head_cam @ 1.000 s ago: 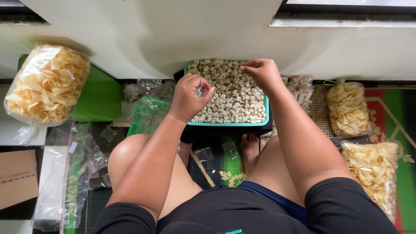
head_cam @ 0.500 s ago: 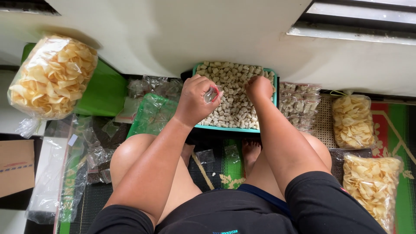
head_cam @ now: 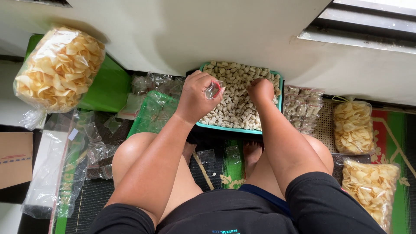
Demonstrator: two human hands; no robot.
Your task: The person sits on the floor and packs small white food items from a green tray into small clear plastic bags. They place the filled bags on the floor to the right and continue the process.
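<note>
Pale cube snacks (head_cam: 236, 102) — teal tray (head_cam: 225, 128)

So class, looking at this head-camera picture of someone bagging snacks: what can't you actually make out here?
- Right hand: fingertips buried among the pale pieces in the teal tray; its grasp is hidden.
- Small clear bag in the left hand: contents too small to tell.
- Tray's near edge: partly covered by both forearms.
- Cardboard box: cut off by the left edge.
- Lower right bag of crackers: runs off frame.
</note>
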